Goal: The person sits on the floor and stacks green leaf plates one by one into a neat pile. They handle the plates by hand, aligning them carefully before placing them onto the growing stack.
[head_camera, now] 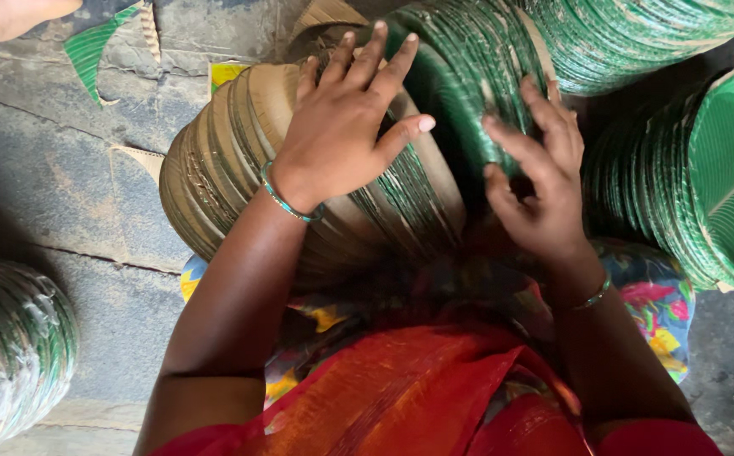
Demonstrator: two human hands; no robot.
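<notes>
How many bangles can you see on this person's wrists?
2. One green bangle circles the wrist of the left hand; another bangle sits on the wrist of the right hand. More may be hidden underneath.

A bundle of green plates (8,355) wrapped in clear plastic film lies on the floor at the lower left: a rounded, cylindrical package, green and pale stripes showing through the wrap. No labels, signs or screens in view
</notes>
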